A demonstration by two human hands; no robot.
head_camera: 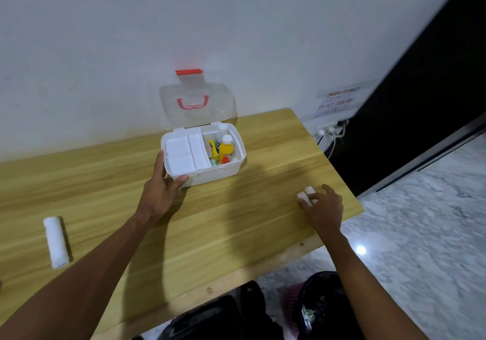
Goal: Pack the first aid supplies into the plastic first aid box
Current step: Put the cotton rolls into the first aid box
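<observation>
The white plastic first aid box (223,172) stands on the wooden table with its clear, red-handled lid (196,105) up against the wall. A white tray insert (184,152) fills its left part. On the right lie a yellow bottle (226,148), a white bottle (220,135) and small packets. My left hand (161,187) grips the box's front left corner. My right hand (322,205) rests on two small white bandage rolls (305,193) near the table's right edge, fingers closing over them. A larger white bandage roll (56,242) lies at the far left.
The table's (236,234) right edge runs close behind my right hand. Beyond it are a marble floor (420,234), a dark door (420,89) and a wall socket (328,127) with cables. A bin with a black liner (315,303) sits below the front edge.
</observation>
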